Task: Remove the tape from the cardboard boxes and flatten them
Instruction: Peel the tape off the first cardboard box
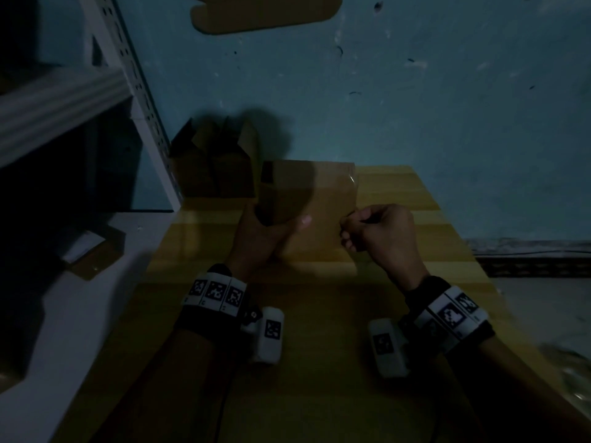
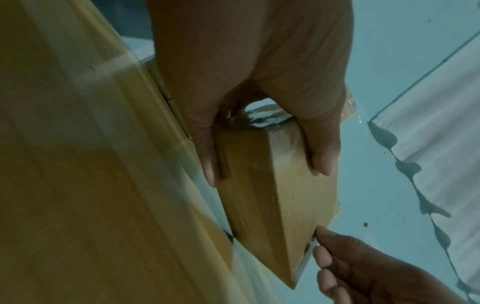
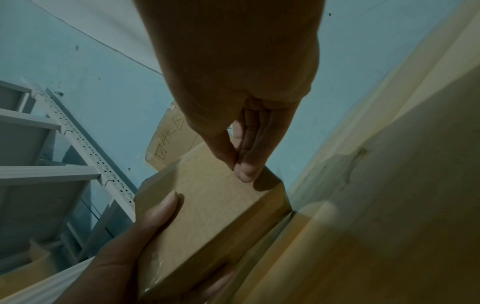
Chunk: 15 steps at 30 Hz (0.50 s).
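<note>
1. Cardboard box (image 1: 307, 199), closed and taped, is held up over the wooden table (image 1: 319, 346), between the two hands.
2. At its left end, the left hand (image 1: 262, 235) grips it, thumb on the top face, fingers curled underneath.
3. At its right edge, the right hand (image 1: 377, 231) pinches thumb and fingertips together at the corner; whether tape (image 2: 306, 255) sits between them cannot be told.
4. An open box (image 1: 217, 161) stands behind, by the wall.

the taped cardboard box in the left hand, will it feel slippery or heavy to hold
The cardboard box is probably light: the left hand alone holds it up. Glossy tape near that grip may feel slick. Its flat faces look stiff while the right hand pinches at its edge.
</note>
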{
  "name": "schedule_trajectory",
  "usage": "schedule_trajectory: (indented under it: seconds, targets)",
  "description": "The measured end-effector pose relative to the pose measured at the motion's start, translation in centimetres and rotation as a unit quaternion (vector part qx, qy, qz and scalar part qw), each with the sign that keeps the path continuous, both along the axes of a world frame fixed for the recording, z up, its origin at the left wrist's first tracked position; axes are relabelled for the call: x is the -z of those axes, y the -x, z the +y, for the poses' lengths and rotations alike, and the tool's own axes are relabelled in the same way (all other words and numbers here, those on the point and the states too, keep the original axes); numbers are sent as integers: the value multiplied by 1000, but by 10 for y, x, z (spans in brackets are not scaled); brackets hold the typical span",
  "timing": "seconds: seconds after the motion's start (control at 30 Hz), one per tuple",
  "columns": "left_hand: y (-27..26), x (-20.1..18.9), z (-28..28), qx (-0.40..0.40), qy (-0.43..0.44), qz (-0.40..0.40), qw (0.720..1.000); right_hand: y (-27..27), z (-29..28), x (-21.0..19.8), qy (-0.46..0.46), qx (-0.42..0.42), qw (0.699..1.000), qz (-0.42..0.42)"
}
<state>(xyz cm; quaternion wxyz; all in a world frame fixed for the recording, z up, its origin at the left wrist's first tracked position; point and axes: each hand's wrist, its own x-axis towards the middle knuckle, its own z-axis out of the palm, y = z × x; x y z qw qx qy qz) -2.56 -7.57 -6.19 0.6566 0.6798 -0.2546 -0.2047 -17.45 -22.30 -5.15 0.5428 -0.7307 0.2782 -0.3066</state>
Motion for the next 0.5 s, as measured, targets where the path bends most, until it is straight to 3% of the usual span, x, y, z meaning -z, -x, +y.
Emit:
schedule_trajectory:
  seconds: [0.5]
  targets:
    - [1, -1, 2, 38, 4, 8, 999, -2, 1, 1, 49, 4, 999, 3]
